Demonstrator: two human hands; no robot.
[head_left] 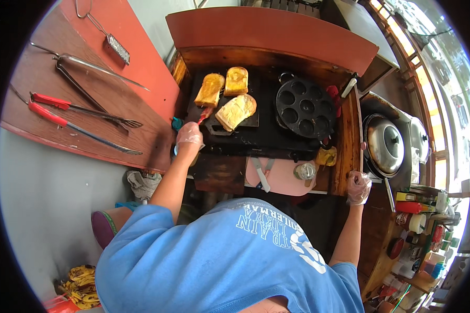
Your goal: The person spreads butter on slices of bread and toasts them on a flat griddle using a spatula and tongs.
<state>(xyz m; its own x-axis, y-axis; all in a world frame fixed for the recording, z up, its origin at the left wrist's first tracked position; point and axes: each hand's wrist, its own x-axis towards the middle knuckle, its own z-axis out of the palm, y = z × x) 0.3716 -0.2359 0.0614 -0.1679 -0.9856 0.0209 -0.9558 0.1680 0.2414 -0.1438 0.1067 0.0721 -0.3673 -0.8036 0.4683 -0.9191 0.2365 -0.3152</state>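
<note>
My left hand (pixel 189 134), in a clear plastic glove, is closed round a red-ended utensil (pixel 206 113) whose exact kind I cannot make out. Its red end reaches the lower edge of a browned bread slice (pixel 210 90) on the black griddle (pixel 266 125). Beside that slice lie another golden slice (pixel 236 81) and a paler, thick piece of bread (pixel 236 112). Over at the right, my gloved right hand (pixel 358 188) rests with curled fingers at the edge of the wooden frame (pixel 345 151). Whether anything is inside those fingers is hidden.
A black round-welled pan (pixel 305 108) sits on the griddle's right. A pink board (pixel 282 180) in front carries a white-handled knife (pixel 261 175) and a jar (pixel 304 171). Tongs (pixel 83 122) hang on the left wall. Right of the frame stands a lidded pan (pixel 385 144).
</note>
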